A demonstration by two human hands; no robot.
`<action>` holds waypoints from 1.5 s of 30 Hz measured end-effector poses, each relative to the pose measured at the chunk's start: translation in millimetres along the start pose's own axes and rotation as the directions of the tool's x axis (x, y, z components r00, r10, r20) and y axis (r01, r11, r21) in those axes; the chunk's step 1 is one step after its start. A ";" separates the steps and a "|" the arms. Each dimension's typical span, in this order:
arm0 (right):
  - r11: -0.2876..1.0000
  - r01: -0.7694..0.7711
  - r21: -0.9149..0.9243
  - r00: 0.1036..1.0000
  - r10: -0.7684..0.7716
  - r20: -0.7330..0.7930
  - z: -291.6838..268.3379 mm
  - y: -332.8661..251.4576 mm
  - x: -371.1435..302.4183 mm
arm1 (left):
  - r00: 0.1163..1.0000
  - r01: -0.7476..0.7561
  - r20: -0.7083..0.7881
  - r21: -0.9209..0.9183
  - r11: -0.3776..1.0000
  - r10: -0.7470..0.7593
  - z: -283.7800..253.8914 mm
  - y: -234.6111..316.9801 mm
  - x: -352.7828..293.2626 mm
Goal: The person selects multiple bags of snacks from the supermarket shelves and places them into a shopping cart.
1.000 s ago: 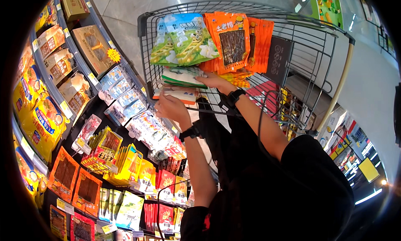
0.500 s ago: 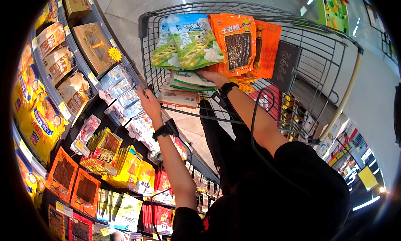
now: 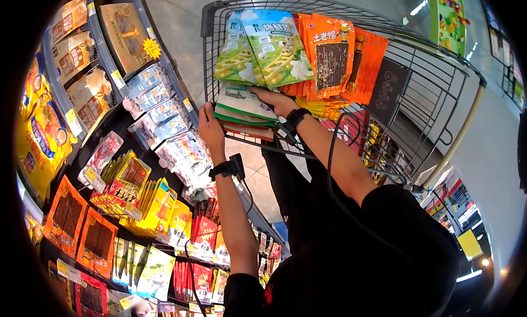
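Packets already filled the far end of the trolley (image 3: 439,86). The right hand (image 3: 277,101) lay flat on a stack of green-and-white pouches (image 3: 244,111) at its near edge; the left hand (image 3: 210,124) gripped the stack's side, not yet released.

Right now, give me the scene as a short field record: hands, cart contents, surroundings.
left hand: raised beside the cart's near left edge, next to the flat packs; contact unclear
right hand: resting on the flat packs stacked in the cart
standing packs: green bags and orange bags upright at the cart's far end
wrists: black band on each
shelves: on the person's left, full of hanging snack packs
floor: grey, glossy
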State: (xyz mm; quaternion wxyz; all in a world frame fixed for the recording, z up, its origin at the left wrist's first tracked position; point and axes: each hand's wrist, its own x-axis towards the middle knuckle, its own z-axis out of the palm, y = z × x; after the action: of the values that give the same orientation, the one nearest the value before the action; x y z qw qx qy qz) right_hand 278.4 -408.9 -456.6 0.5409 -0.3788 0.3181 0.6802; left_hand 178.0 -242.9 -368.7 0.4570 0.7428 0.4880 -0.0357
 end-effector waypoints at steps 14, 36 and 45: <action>0.953 0.039 0.302 0.976 0.028 -0.214 -17.3 33.6 -44.7 | 0.999 -0.002 0.043 -0.135 0.991 0.008 16.4 -31.9 -35.2; 0.993 -0.001 0.122 0.987 0.021 -0.162 -32.5 20.1 -57.8 | 0.475 -0.879 0.644 0.315 0.358 0.600 21.1 34.8 -31.4; 0.981 -0.057 0.185 0.992 0.076 -0.097 -34.1 13.8 -45.6 | 0.404 -0.914 0.767 0.362 0.183 0.498 13.9 18.4 -34.3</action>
State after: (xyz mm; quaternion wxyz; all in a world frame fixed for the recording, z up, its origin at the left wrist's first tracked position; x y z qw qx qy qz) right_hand 276.5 -463.2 -434.4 0.5330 -0.3516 0.4191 0.6455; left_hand 179.5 -278.5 -347.7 0.1631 0.9581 -0.1347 -0.1928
